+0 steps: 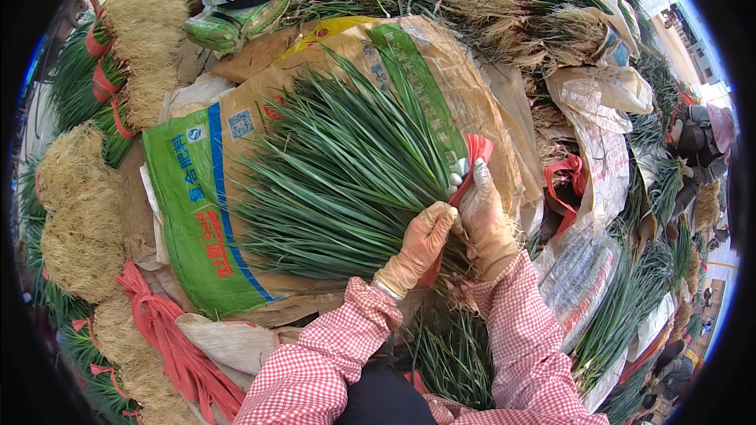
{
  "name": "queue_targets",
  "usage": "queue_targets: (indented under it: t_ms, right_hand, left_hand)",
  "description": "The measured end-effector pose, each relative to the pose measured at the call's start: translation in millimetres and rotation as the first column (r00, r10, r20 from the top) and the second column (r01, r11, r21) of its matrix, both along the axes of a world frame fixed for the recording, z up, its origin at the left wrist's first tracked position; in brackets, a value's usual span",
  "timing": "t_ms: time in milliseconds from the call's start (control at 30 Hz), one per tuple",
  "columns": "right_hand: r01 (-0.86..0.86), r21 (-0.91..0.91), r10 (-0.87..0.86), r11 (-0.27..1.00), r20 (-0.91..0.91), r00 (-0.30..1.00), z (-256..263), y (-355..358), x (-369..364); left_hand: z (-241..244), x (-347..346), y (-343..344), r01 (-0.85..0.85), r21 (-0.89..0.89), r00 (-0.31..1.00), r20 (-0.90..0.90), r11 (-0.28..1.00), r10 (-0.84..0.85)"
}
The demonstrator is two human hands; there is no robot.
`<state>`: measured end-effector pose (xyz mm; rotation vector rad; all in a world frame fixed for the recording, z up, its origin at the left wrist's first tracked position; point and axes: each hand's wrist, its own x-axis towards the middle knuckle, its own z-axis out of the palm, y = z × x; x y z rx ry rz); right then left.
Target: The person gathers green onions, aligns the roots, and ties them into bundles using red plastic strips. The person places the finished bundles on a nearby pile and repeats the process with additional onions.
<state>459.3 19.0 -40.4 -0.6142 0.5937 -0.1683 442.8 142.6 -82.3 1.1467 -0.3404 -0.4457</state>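
A large bunch of long green scallion-like plants [348, 171] lies on woven sacks [195, 265], leaves fanned to the left. Both my hands, in pale gloves, are at its stem end. A red plastic strip [477, 149] runs around the stems. My left hand [420, 245] has its fingers pinched together on the strip in front of the bunch. My right hand [485, 218] holds the strip at the right side, beside the stems. The roots are partly hidden behind my hands and sleeves.
Tied bunches with pale roots [77, 212] are stacked at the left. Red plastic strips [171, 336] lie at lower left. Loose green plants [452, 354] lie near my lap. More rooted plants [502, 12] are piled at the top right. Other people [700, 136] are at the far right.
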Motion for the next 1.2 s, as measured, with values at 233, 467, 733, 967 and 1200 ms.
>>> queue_targets:
  t_ms: [233, 467, 733, 967, 1200]
  right_hand:
    - [0.356, 0.187, -0.323, 0.916, -0.185, 0.928, -110, -33, 81]
    - [0.392, -0.430, -0.582, 0.813, -0.619, 0.527, -232, -82, 42]
    - [0.080, -0.467, -0.450, 0.881, -0.772, 0.449, -220, 54, -34]
    - [-0.013, -0.521, -0.486, 0.854, -0.805, 0.340, -273, 10, -59]
    - [0.146, -0.341, -0.363, 0.929, -0.756, 0.545, -228, 64, -51]
  left_hand:
    - [24, 30, -17, -0.187, 0.734, 0.948, 0.308, 0.653, -0.075]
    - [64, -40, 28, -0.081, 0.751, 0.941, 0.274, 0.656, -0.197]
    - [93, -110, 151, -0.012, 0.737, 0.926, 0.263, 0.676, -0.270]
    - [91, -125, 138, -0.040, 0.517, 0.935, 0.320, 0.855, -0.150]
    - [104, -72, 154, 0.338, 0.141, 0.926, -0.224, 0.931, -0.302]
